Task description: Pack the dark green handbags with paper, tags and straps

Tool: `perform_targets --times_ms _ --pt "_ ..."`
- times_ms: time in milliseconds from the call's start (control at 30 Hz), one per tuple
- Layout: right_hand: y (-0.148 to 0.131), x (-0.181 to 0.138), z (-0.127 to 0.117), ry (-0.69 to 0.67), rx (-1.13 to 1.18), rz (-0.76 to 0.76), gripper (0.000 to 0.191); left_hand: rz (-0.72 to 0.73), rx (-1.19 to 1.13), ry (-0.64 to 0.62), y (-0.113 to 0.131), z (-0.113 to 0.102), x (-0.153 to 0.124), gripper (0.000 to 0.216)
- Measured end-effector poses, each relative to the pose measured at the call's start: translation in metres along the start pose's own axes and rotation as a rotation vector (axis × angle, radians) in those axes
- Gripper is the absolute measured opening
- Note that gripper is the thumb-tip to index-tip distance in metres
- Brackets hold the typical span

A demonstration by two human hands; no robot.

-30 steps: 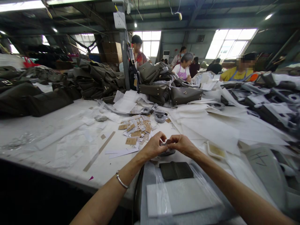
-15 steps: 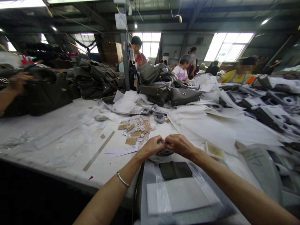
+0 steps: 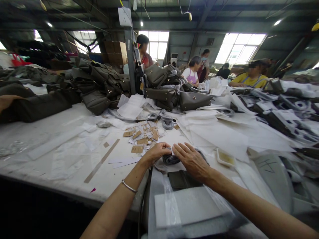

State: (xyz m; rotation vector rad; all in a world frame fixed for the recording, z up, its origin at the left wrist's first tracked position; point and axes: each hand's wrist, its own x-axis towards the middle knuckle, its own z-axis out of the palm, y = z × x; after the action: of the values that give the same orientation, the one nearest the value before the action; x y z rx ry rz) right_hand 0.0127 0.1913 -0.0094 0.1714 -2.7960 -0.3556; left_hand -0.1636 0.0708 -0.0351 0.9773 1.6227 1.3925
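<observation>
My left hand (image 3: 157,153) holds the left side of a dark coiled strap (image 3: 170,160), its fingers closed at the coil's edge. My right hand (image 3: 191,160) lies across the coil's right side with its fingers stretched out flat, hiding part of it. Below both hands is a dark olive bag (image 3: 181,179), partly covered by clear plastic and a pale rectangular sheet (image 3: 186,206). Beyond my left hand lies a heap of brown and white hang tags (image 3: 142,141).
Dark bags (image 3: 99,81) are piled across the back and left. White sheets (image 3: 219,134) spread to the right, near a small shallow tray (image 3: 225,157). Another coiled strap (image 3: 167,123) lies ahead. A post (image 3: 130,56) rises behind the table (image 3: 74,159); several people work beyond.
My right hand has gone from a closed grip on the coil to flat, outstretched fingers over it. At the far left, a co-worker's raised hand has left its place and the bag there sits lower.
</observation>
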Motion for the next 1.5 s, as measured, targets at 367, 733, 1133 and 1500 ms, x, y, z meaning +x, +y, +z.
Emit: perform_targets --times_ms 367,733,1133,1500 --pt "0.002 -0.021 -0.010 0.006 0.246 0.276 0.064 0.015 0.129 0.134 0.000 0.005 0.004 0.026" --pt "0.098 -0.288 -0.101 0.272 0.205 1.452 0.034 -0.042 0.119 0.152 0.005 0.003 0.009 0.038" --pt "0.111 -0.334 -0.072 0.421 0.910 1.767 0.043 -0.096 0.136 0.187 0.021 0.008 0.006 0.043" --pt "0.087 -0.326 -0.076 0.818 0.738 1.684 0.033 -0.078 0.135 0.204 0.026 0.012 0.003 0.040"
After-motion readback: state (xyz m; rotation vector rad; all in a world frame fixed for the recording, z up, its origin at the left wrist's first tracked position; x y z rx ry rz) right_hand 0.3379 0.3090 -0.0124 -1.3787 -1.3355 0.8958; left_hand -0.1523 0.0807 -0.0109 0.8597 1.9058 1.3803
